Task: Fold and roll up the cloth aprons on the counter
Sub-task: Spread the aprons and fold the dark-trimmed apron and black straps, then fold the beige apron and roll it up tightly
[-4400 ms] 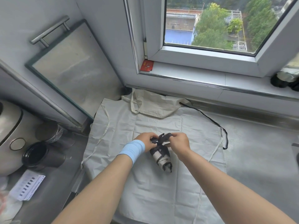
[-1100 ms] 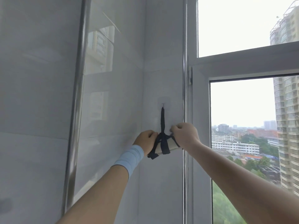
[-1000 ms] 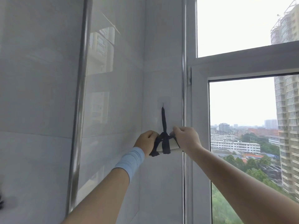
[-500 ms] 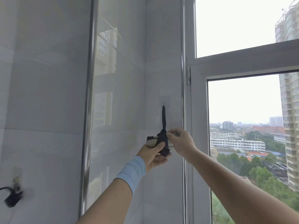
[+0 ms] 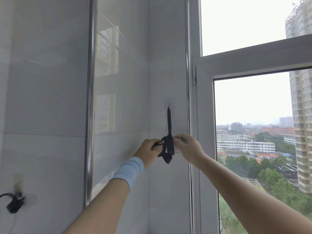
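Observation:
A rolled cream apron (image 5: 177, 149) tied with a black strap (image 5: 169, 125) hangs from a small wall hook (image 5: 168, 104) on the tiled wall beside the window. The roll lies level, mostly hidden behind my hands and the black knot (image 5: 168, 147). My left hand (image 5: 149, 152), with a light blue wristband, grips the roll's left end. My right hand (image 5: 187, 147) grips its right end. The counter and the other apron are out of view.
A vertical metal pipe (image 5: 90, 102) runs down the tiled wall left of the hook. A white window frame (image 5: 200, 132) stands right of the hook. A dark fitting with a cable (image 5: 14, 202) sticks out of the wall at lower left.
I lifted the tied roll from the counter to the wall hook. In the last half second my left hand moved from under the roll back to its left end, levelling it.

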A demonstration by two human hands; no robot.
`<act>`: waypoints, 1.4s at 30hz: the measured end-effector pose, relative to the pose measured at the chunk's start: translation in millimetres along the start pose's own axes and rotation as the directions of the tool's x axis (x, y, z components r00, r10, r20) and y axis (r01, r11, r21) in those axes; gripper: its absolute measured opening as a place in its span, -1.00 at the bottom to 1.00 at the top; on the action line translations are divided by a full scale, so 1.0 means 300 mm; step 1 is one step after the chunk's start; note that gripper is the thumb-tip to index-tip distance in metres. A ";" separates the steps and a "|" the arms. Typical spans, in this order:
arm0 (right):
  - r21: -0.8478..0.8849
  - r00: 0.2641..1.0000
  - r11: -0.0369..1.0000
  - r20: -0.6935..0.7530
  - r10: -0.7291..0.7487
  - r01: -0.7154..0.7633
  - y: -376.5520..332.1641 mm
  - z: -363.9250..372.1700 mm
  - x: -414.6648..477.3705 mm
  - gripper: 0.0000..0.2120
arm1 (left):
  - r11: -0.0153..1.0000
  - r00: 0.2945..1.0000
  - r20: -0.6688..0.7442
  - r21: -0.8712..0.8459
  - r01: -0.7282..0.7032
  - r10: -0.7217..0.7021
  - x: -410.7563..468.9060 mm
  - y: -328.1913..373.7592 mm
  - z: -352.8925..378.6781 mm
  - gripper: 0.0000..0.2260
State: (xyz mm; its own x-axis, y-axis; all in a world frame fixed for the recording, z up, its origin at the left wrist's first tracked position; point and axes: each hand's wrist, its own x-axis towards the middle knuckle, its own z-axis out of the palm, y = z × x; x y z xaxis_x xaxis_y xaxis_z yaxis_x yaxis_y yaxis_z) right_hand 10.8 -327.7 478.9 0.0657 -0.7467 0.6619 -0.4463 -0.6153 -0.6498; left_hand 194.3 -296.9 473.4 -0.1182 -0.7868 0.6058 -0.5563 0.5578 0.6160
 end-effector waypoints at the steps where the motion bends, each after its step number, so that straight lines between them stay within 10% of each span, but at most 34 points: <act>1: -0.083 0.999 0.996 0.012 -0.039 0.040 0.013 0.012 -0.013 -0.83 | 0.999 1.000 0.012 0.039 -0.017 0.017 -0.011 -0.013 0.007 -0.94; 15: -0.369 0.931 0.874 -0.053 -0.361 0.318 0.171 0.065 -0.110 -0.72 | 0.938 0.982 -0.134 0.336 -0.084 0.136 0.008 -0.132 0.111 -0.89; 24: -0.280 0.952 0.935 -0.151 -0.267 0.218 0.169 0.032 -0.094 -0.91 | 0.934 0.984 -0.074 0.333 -0.128 0.162 0.052 -0.091 0.113 -0.73; 35: -0.679 0.957 0.691 0.062 -0.284 0.249 0.142 0.047 -0.124 -0.66 | 0.849 0.997 0.082 0.526 -0.049 0.007 0.032 -0.132 0.120 -0.56; 42: -0.613 0.960 0.754 0.024 -0.278 0.234 0.035 -0.017 -0.173 -0.59 | 0.833 0.994 -0.025 0.549 -0.072 0.103 -0.039 -0.036 0.095 -0.58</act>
State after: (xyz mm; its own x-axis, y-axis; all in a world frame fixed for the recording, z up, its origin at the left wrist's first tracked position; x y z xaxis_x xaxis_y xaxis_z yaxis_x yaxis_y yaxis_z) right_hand -1.8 -294.1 439.7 0.2085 -0.5517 0.8076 -0.8687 -0.4839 -0.1062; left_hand 178.2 -301.2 445.3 -0.1542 -0.7186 0.6781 -0.9063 0.3761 0.1925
